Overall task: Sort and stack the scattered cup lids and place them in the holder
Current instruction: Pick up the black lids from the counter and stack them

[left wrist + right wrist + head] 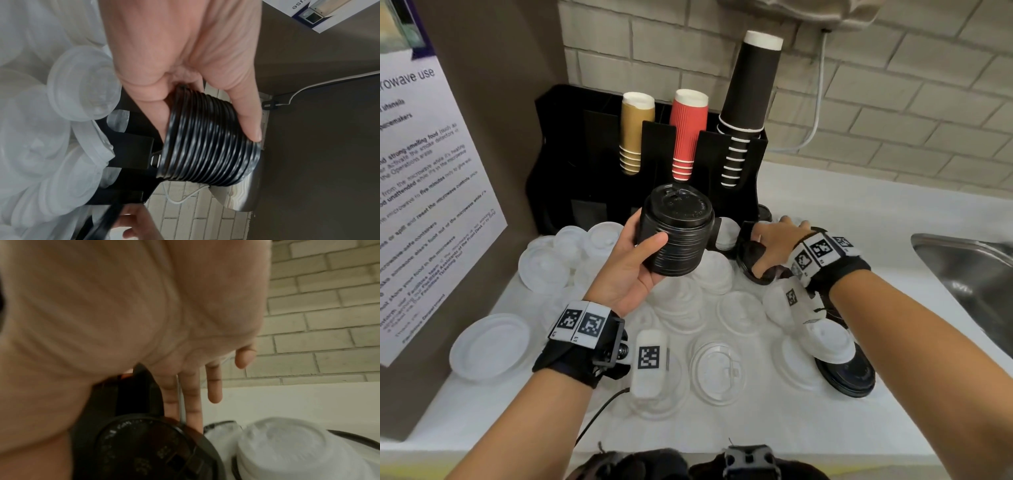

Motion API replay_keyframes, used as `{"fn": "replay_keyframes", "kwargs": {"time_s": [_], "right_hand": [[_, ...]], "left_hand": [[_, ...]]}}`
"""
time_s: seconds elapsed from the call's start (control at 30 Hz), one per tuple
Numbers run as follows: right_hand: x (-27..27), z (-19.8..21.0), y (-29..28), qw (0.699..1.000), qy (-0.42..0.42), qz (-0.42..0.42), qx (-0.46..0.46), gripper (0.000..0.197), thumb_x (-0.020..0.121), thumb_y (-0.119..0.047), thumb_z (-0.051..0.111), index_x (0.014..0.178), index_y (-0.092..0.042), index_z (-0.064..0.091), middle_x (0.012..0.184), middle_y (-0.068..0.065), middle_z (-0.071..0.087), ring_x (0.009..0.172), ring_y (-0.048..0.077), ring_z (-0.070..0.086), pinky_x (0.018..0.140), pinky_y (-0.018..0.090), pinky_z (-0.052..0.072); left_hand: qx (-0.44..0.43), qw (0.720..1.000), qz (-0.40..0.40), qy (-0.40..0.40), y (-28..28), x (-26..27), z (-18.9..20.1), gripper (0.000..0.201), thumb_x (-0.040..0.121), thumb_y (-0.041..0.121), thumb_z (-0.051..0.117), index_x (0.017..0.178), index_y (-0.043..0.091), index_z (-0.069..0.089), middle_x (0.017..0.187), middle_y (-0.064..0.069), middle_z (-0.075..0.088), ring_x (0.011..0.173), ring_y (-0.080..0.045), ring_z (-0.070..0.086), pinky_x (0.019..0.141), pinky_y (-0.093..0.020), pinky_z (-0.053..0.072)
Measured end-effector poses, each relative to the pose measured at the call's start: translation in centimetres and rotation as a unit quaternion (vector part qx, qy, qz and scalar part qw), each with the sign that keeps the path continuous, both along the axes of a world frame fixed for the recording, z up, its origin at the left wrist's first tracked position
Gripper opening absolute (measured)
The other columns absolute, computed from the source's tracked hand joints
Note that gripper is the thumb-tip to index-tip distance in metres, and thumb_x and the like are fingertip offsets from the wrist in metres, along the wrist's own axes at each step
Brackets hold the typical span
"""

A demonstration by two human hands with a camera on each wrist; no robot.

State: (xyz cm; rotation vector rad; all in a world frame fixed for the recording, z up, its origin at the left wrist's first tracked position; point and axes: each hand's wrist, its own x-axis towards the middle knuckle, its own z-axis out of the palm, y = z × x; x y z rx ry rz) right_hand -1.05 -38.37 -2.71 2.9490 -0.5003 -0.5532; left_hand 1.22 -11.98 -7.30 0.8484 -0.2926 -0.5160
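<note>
Your left hand (631,263) grips a stack of black lids (674,233) above the white lids (739,308), before the cup holder (585,154). Your right hand (774,243) grasps a loose black lid (751,260); only the right wrist view shows its embossed top (144,447).

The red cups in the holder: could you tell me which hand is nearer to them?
Left. The left hand holds a black lid stack just below the red cups; the right hand is off to their right, on a black lid.
</note>
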Motion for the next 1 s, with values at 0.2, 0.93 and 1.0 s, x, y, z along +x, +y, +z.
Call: {"fn": "replay_keyframes", "kwargs": {"time_s": [0.2,0.93,1.0], "right_hand": [[-2.8,3.9,0.3,0.934,-0.189,-0.025,0.303,0.059,0.072,-0.025,0.080,0.117,-0.029,0.042,0.107,-0.002,0.055,0.094,0.013,0.057,0.076,0.017,0.045],[-7.1,2.5,10.3,0.786,-0.445,0.061,0.425,0.037,0.075,-0.026,0.073,0.108,-0.040,0.064,0.113,-0.002,0.058,0.115,0.012,0.049,0.095,0.018,0.039],[-7.0,2.7,10.5,0.788,-0.437,0.064,0.429,0.036,0.073,-0.026,0.072,0.106,-0.040,0.065,0.114,-0.001,0.059,0.115,0.011,0.048,0.096,0.019,0.039]], "left_hand": [[0.000,1.000,-0.008,0.002,-0.2,-0.4,0.0,0.074,0.077,0.017,0.067,0.146,0.018,0.038,0.135,-0.007,0.057,0.115,-0.021,0.064,0.081,-0.033,0.058],[0.054,0.996,-0.070,-0.025,-1.0,-1.9,-0.5,0.061,0.075,0.010,0.066,0.131,0.030,0.050,0.114,-0.002,0.070,0.105,-0.021,0.069,0.072,-0.031,0.058],[0.055,0.996,-0.071,-0.023,-0.9,-2.0,-0.6,0.061,0.075,0.010,0.066,0.130,0.030,0.050,0.114,-0.003,0.069,0.104,-0.021,0.069,0.072,-0.030,0.058]]}}
